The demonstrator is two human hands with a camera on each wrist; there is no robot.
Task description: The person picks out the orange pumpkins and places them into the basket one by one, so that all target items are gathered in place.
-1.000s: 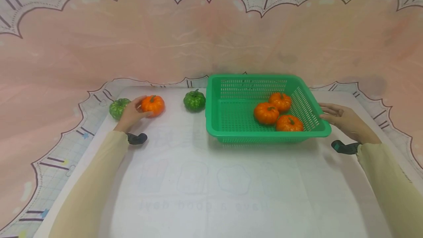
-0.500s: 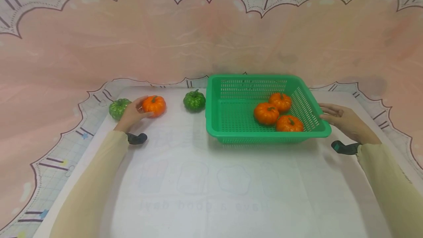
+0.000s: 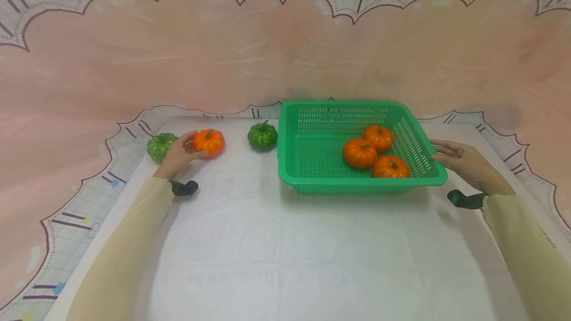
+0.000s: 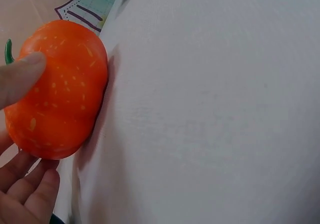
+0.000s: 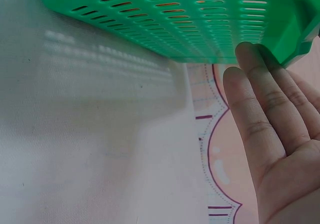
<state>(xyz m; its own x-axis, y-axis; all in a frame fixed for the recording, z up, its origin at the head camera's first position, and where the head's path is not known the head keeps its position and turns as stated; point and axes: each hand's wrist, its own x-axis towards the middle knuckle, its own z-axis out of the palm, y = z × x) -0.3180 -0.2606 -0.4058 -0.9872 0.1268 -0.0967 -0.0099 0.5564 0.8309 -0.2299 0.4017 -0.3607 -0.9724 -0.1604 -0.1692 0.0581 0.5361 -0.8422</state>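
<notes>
An orange toy pumpkin point(image 3: 209, 143) with a green stem sits on the white table at the left. My left hand point(image 3: 179, 153) holds it from its left side; in the left wrist view the thumb point(image 4: 27, 71) lies on the pumpkin near the stem, with fingers around the lower side. Behind that hand is a light green pumpkin point(image 3: 160, 147), partly covered. At the right, my right hand point(image 3: 466, 162) touches the end of a green plastic basket point(image 3: 363, 181). Its fingers point(image 5: 257, 126) are extended under the rim in the right wrist view.
Three orange pumpkins point(image 3: 359, 153) lie in the right half of the basket. A dark green pumpkin point(image 3: 262, 136) stands just left of the basket. The white table point(image 3: 285, 241) spreads in front, and a patterned pink cloth point(image 3: 285, 53) hangs behind.
The orange pumpkin at my left hand has shifted slightly to the right, while that hand has barely moved. My right hand and the basket have stayed in place.
</notes>
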